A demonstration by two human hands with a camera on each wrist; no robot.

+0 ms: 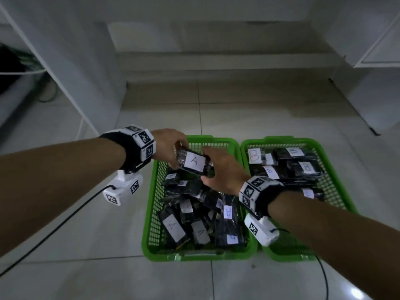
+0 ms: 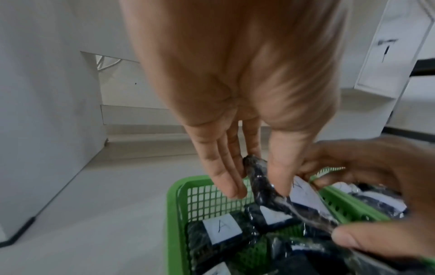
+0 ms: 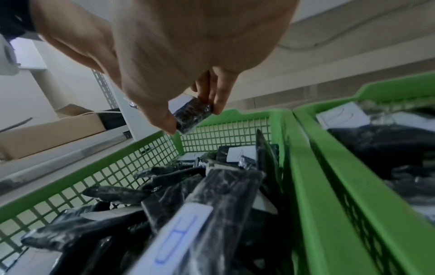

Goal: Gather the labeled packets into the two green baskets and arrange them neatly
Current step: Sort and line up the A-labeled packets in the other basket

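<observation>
Two green baskets stand side by side on the tiled floor. The left basket (image 1: pixel 151 213) holds several black packets with white labels marked A, lying in disorder. The right basket (image 1: pixel 337 169) holds packets marked B. Above the far end of the left basket, both hands hold one black packet labelled A (image 1: pixel 193 162). My left hand (image 1: pixel 171 148) pinches its left end between thumb and fingers (image 2: pixel 226 178). My right hand (image 1: pixel 218 167) grips its right end (image 3: pixel 191 115) between thumb and fingertips.
White shelving stands at the left (image 1: pixel 54 61) and a white cabinet at the right (image 1: pixel 376 50). A cardboard box (image 3: pixel 47 130) sits on a low shelf left of the baskets. Black cables (image 1: pixel 54 230) trail across the floor from the wrist cameras.
</observation>
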